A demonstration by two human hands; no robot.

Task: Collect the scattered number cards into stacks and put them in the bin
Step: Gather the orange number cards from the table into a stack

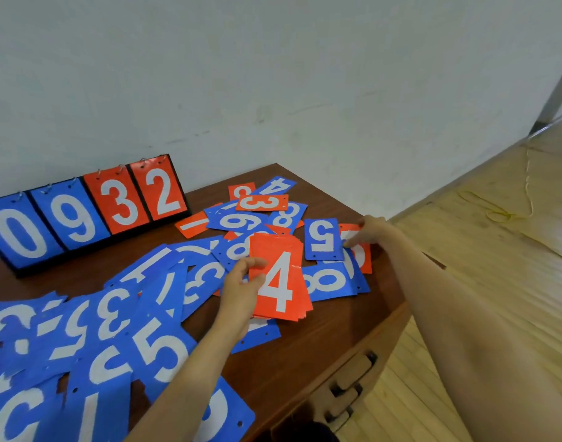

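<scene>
My left hand (pixel 241 287) grips a stack of red cards (pixel 281 275) with a white 4 on top, held just above the table. My right hand (pixel 370 232) reaches to the table's right edge, fingers pinching a red card (pixel 362 253) that lies partly under a blue 5 card (pixel 322 239). Many blue cards (pixel 113 330) are scattered over the left and front of the wooden table (pixel 305 355). A mixed pile of blue and red cards (pixel 260 212) lies at the back. No bin is in view.
A flip scoreboard (pixel 82 212) reading 0 9 3 2 stands at the back left against the wall. The table has drawers with handles (pixel 353 387) on its front. A wooden floor (pixel 496 234) with a yellow cord lies to the right.
</scene>
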